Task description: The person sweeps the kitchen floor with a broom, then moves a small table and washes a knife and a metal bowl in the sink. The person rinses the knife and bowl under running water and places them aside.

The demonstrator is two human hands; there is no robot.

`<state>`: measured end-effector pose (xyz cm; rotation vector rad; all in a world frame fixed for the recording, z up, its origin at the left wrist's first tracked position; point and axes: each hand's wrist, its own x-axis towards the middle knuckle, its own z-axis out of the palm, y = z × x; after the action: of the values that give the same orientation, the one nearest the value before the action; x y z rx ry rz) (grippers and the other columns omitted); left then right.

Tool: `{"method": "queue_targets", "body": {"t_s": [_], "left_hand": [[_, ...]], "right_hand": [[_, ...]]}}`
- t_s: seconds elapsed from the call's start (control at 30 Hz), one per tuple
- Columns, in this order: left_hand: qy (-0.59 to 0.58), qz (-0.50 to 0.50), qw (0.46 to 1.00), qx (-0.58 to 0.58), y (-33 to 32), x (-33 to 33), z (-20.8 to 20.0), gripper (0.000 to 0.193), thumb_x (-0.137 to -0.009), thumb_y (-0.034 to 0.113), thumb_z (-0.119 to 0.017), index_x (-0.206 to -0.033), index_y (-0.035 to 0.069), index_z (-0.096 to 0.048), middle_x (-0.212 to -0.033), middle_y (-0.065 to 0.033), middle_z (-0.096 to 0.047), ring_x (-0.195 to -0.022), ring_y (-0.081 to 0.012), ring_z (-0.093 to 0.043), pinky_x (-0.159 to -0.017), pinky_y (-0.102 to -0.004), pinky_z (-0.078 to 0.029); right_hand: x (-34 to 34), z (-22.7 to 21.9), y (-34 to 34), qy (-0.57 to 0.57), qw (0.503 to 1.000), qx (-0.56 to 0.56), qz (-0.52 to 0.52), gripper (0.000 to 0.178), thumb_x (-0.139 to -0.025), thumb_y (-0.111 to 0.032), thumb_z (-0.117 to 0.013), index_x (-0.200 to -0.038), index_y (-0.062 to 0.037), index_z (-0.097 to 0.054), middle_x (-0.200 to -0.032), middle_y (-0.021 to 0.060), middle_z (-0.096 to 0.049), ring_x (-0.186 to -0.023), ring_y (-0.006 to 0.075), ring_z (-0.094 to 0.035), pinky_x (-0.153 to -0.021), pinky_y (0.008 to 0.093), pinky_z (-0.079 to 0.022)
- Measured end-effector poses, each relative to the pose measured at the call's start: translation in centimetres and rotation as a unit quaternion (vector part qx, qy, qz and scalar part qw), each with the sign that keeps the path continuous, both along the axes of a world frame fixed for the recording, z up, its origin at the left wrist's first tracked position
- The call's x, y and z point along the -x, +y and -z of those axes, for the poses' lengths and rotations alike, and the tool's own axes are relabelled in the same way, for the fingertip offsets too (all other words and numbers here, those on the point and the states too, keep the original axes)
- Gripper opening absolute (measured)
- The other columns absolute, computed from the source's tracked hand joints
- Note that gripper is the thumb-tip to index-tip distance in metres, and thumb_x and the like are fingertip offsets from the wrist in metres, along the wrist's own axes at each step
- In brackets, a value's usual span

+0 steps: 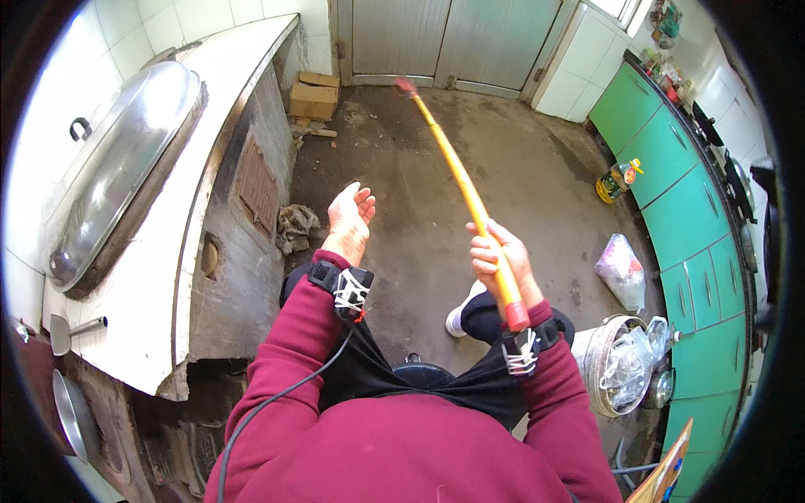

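Note:
My right hand [498, 256] is wrapped around a long yellow pole [457, 172]. A red cap covers its near end, by my wrist, and a dark red tip is at the far end. The pole slants up and to the left over the floor, thinner toward the tip. To the left of it, my left hand [350, 220] is raised in the air with nothing in it, fingers loosely bent and apart. Both wrists carry black straps with white cords, and a grey cable runs along my left forearm.
On the left, a large metal lid [126, 168] covers a pan on the white-topped stove [197, 168]. A cardboard box [314, 99] lies near the metal doors [449, 38]. To the right are an oil bottle [616, 182], a plastic bag [621, 270], a bucket [593, 360] and green cabinets [683, 214].

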<state>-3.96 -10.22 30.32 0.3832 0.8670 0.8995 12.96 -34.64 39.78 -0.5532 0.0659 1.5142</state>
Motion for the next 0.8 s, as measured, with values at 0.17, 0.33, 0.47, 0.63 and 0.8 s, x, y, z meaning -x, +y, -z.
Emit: {"method": "queue_targets", "body": {"t_s": [0.17,0.33,0.47,0.63,0.8], "left_hand": [[0.061,-0.023,0.998,0.016,-0.1,-0.8,-0.9,0.015,-0.085,0.024,-0.066,-0.094,0.013,-0.062,-0.084,-0.0020,-0.066,-0.070,-0.0155,-0.062,-0.060,-0.0315,-0.048],[-0.065,0.100,0.989,-0.082,-1.0,-2.4,-3.6,0.019,-0.089,0.023,-0.064,-0.103,0.011,-0.063,-0.087,-0.0026,-0.065,-0.072,-0.0171,-0.061,-0.063,-0.0306,-0.049],[-0.028,0.072,0.996,-0.050,-1.6,-2.9,-4.2,0.018,-0.090,0.024,-0.063,-0.105,0.013,-0.065,-0.085,0.0002,-0.065,-0.072,-0.0150,-0.061,-0.064,-0.0297,-0.050],[-0.069,0.017,0.994,-0.083,1.6,-3.5,-4.4,0.019,-0.090,0.024,-0.062,-0.103,0.011,-0.063,-0.084,-0.0010,-0.065,-0.069,-0.0139,-0.061,-0.061,-0.0282,-0.049],[-0.006,-0.049,0.997,-0.067,6.2,-4.7,-4.0,0.021,-0.090,0.025,-0.061,-0.104,0.010,-0.062,-0.082,-0.0021,-0.065,-0.068,-0.0146,-0.061,-0.061,-0.0283,-0.048]], "right_hand": [[-3.3,-0.3,-2.5,-0.101,0.989,0.060,0.089,0.029,-0.099,-0.030,-0.049,-0.105,-0.0014,-0.049,-0.069,-0.0002,-0.042,-0.048,0.0077,-0.041,-0.040,0.0228,-0.036],[-5.9,3.7,-0.8,-0.192,0.945,0.172,0.200,0.031,-0.094,-0.039,-0.057,-0.092,-0.0108,-0.044,-0.069,0.0026,-0.047,-0.049,0.0100,-0.046,-0.041,0.0249,-0.039],[-3.6,8.8,5.0,-0.109,0.953,0.225,0.169,0.023,-0.094,-0.033,-0.049,-0.088,-0.0115,-0.044,-0.062,0.0057,-0.046,-0.049,0.0210,-0.050,-0.045,0.0381,-0.045],[0.3,11.3,12.1,0.027,0.993,0.109,0.033,0.029,-0.096,-0.035,-0.051,-0.100,-0.0059,-0.048,-0.063,0.0021,-0.043,-0.048,0.0147,-0.044,-0.043,0.0301,-0.039],[-2.2,6.8,15.8,0.152,0.985,-0.039,-0.072,0.031,-0.098,-0.034,-0.049,-0.105,-0.0037,-0.051,-0.061,-0.0019,-0.039,-0.045,0.0088,-0.039,-0.039,0.0245,-0.033]]}}
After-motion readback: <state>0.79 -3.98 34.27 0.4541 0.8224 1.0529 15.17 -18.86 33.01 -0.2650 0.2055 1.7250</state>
